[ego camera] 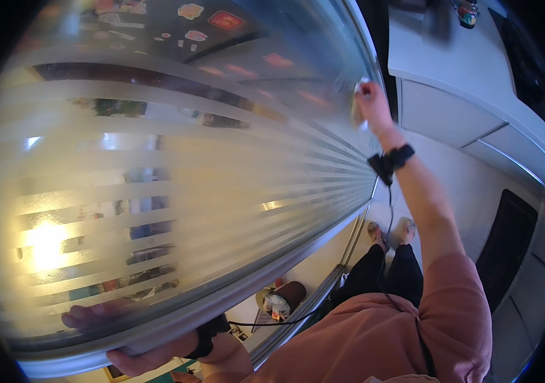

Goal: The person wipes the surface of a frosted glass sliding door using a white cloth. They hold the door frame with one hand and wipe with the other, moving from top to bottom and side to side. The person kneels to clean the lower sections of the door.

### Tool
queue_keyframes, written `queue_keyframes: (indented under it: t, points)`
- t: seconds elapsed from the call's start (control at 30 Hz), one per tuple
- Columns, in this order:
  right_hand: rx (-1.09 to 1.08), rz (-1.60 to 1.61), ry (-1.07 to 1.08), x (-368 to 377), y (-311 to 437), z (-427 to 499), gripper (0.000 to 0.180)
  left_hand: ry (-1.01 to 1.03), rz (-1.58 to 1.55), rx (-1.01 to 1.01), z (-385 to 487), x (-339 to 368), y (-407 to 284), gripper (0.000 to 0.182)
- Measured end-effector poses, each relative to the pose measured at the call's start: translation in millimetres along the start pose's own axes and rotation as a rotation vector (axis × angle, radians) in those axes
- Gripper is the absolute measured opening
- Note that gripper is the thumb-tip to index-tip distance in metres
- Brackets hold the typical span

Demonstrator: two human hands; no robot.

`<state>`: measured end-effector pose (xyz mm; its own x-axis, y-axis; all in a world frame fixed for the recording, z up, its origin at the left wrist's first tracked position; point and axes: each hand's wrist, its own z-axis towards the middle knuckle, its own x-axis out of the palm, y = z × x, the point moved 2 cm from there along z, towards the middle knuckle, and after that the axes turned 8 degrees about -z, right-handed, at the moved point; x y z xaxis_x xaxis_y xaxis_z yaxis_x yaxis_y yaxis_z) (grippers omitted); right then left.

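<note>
A large glass door panel (234, 158) with frosted stripes and a metal frame (253, 268) fills the left and middle of the view. Near its far right edge, my right hand (372, 103) presses a crumpled whitish cloth or wipe (361, 119) against the glass; its exact kind is not clear. My left hand (143, 352) grips the frame at the lower left, with the thumb on the near side and the fingers seen through the glass. Both wrists wear black straps with a cable.
A white counter (444, 52) with cabinets stands at the right, with a jar (467, 13) on top. A dark mat (506, 249) lies on the tiled floor. Metal door tracks (296, 316) run below the panel, beside a brown bin (294, 293) with a plastic bag.
</note>
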<state>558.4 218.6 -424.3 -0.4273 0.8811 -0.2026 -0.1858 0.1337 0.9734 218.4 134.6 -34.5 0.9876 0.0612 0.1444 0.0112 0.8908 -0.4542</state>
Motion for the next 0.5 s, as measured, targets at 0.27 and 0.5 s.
queue_keyframes:
  t: [0.27, 0.5]
  points:
    - [-0.212, 0.492, 0.261, -31, 139, -154, 0.019, 0.132, 0.024, 0.103, 6, -21, 4, 0.056]
    - [-0.281, 0.482, 0.202, -23, 142, -122, 0.018, 0.097, 0.028, 0.025, 3, -9, 7, 0.063]
